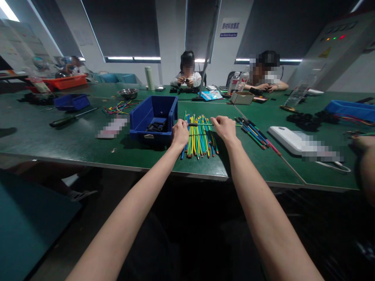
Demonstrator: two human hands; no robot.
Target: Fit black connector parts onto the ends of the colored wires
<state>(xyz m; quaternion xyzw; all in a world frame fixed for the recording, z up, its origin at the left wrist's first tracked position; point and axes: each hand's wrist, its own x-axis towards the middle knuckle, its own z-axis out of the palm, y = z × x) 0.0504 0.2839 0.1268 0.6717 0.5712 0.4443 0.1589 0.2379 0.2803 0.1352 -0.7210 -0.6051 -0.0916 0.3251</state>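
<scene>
Between my hands a green wire [204, 125] runs level above a row of cut wires. My left hand [180, 133] is closed at its left end, where a short black sleeve [193, 125] shows beside the fingertips. My right hand [224, 127] pinches the same wire farther right, and its tail sticks out past the hand. Below lie several yellow, green and blue wires [200, 144] side by side on the green table [140, 157]. A blue bin [151, 134] holding small black pieces [157, 126] stands against my left hand's side.
Right of my hands lies a bundle of wires with black sleeves [254, 132], then a white power bank [284, 139]. A screwdriver [63, 121], a small blue bin [72, 102] and a metal bowl [128, 93] are left. Two co-workers [187, 74] sit across the table; a third person's arm is at far right.
</scene>
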